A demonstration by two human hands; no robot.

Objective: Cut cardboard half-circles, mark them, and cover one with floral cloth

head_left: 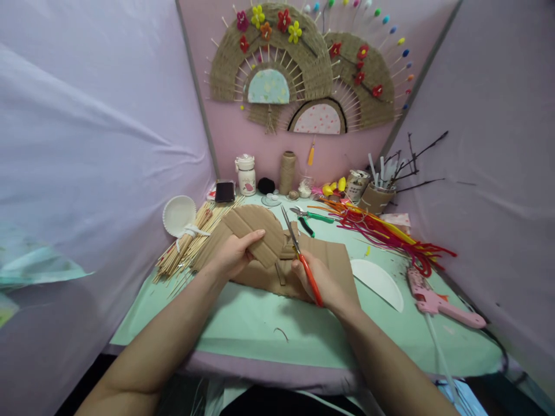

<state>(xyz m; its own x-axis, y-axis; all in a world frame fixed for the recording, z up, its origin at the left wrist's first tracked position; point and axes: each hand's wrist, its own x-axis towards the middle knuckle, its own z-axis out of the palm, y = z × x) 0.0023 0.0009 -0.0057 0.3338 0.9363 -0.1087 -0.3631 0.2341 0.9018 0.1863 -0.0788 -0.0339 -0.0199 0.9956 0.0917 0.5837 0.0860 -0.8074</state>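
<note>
My left hand [233, 254] is closed on a rounded cardboard piece [260, 222], thumb on top, held above the table. In my right hand [318, 280] is a pair of scissors [310, 274] with red handles, its blades pointing up and away from me. The blades are close beside the right edge of the cardboard piece; whether they touch it I cannot tell. Beneath both hands lies a larger cardboard sheet [338, 260] with a cut-out edge. A narrow cardboard strip [280, 273] rests on it.
Bundled wooden sticks [186, 245] and paper plates [179, 215] lie left. Green-handled pliers [318, 217] are behind the scissors. To the right are a white half plate [379, 283], colourful pipe cleaners [390, 234] and a pink glue gun [442, 306]. Decorated fans [312, 69] hang behind.
</note>
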